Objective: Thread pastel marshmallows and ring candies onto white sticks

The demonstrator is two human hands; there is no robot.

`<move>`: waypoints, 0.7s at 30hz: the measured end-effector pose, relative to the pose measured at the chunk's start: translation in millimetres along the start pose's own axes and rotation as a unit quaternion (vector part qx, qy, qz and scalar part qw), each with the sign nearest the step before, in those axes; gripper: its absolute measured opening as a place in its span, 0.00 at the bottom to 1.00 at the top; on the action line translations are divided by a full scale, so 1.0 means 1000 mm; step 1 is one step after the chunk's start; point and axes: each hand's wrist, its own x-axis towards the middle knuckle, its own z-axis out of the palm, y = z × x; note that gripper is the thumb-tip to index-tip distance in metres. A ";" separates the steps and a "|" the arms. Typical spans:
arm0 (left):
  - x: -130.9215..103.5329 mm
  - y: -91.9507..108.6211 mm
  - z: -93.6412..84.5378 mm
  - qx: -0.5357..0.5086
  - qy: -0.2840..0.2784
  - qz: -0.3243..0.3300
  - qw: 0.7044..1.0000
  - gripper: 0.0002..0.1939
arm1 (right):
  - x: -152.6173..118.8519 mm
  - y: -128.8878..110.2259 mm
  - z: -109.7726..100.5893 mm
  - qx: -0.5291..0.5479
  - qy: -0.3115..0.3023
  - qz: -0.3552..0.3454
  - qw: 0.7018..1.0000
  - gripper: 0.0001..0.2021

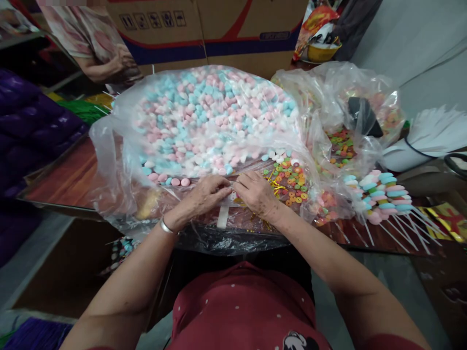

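My left hand (208, 193), with a silver bangle at the wrist, has its thumb and fingers pressed together near the table's front edge. Its fingertips meet those of my right hand (254, 193), whose fingers are curled. What lies between the fingertips is too small to make out. Behind both hands spreads a large clear plastic bag of pink, blue and white candies (219, 112). Right of my right hand are small colored rings (294, 177) and gold twist ties (275, 183). A pale strip (223, 217) lies just below my hands.
Candy skewers (386, 194) lie at the table's right, their white sticks pointing forward. Behind them are white sticks in a bundle (434, 133) and more plastic bags (375, 97). A person (91, 43) stands at the back left, before a large cardboard box (219, 29).
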 end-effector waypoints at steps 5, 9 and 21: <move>-0.004 0.002 -0.003 -0.186 0.018 -0.053 0.981 0.06 | -0.009 -0.001 -0.007 0.209 0.097 0.166 0.959 0.18; -0.007 0.009 0.004 -0.192 -0.005 -0.036 0.981 0.04 | -0.022 -0.007 -0.013 0.360 0.043 0.236 0.902 0.07; -0.020 0.042 0.023 -0.137 -0.003 0.089 0.987 0.06 | -0.060 -0.026 -0.052 0.099 0.115 0.104 0.983 0.13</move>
